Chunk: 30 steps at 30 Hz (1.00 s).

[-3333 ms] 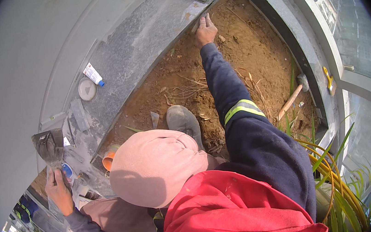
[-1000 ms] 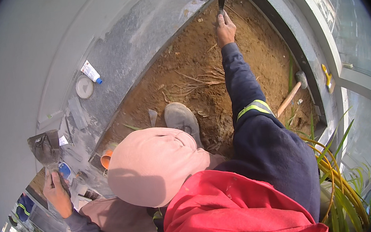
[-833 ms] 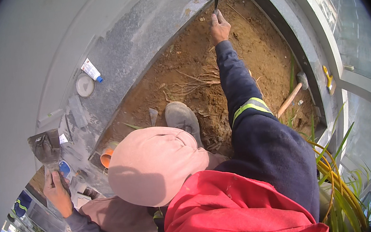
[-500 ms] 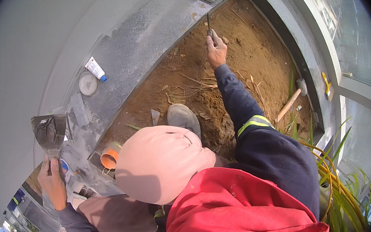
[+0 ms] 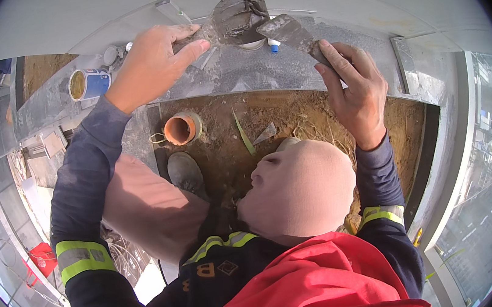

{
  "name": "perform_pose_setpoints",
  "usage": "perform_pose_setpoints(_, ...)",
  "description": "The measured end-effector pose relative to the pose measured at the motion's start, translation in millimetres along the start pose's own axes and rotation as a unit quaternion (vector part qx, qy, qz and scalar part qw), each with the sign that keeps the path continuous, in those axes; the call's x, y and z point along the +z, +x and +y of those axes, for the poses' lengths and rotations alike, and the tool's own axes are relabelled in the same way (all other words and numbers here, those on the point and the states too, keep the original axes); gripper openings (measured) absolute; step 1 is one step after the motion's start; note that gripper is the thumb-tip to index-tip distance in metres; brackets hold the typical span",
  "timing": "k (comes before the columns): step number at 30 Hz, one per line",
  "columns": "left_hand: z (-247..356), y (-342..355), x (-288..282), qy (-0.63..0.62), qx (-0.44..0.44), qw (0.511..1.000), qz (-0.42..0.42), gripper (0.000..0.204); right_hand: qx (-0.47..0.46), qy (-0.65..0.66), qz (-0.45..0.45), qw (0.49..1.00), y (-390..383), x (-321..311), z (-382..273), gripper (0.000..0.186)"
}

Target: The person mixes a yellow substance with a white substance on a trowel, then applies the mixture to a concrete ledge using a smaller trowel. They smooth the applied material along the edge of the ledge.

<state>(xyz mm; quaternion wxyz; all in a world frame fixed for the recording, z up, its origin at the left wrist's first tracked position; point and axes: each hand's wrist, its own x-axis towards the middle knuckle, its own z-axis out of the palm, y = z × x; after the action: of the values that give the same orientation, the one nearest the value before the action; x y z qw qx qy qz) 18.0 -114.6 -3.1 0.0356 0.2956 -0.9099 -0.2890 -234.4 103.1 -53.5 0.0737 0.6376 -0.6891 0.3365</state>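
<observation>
My left hand [image 5: 162, 68] grips the handle of a wide putty knife [image 5: 235, 13], its blade raised and smeared with dark grey paste. In my right hand [image 5: 353, 88] is a narrower putty knife [image 5: 285, 31], held by the handle, its tip at the lower right edge of the wide blade; whether the two touch is hard to tell. Both blades are over the dusty grey stone ledge [image 5: 353, 48]. Behind them, a white tube's blue cap [image 5: 275, 47] shows, and a round white lid is mostly hidden.
An open can with a blue label [image 5: 95, 85] stands on the ledge at left. Below lie a dirt bed [image 5: 271, 104] with an orange pipe [image 5: 194, 129], a leaf and scraps. My knees and shoe are over the dirt. A red bag [image 5: 41, 261] is far left; glazed walls flank both sides.
My view has swung round to face the ledge. My right hand has left the bed's far corner and come beside my left, which has raised the wide knife across to meet it.
</observation>
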Motion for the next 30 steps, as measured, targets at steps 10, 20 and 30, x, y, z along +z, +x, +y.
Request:
perform_pose_setpoints(10,1,-12,2,-0.019,0.022,0.998,0.063,0.047,0.019,0.015,-0.037,0.999,7,32,-33,0.035)
perform_pose_setpoints(20,30,-9,-10,-0.126,-0.09,0.983,0.099,0.049,0.188,0.208,-0.102,0.954,-51,19,12,0.037)
perform_pose_setpoints(30,-26,-21,-7,-0.078,-0.107,0.991,0.007,0.035,0.525,0.417,0.513,0.535,-288,57,181,0.045)
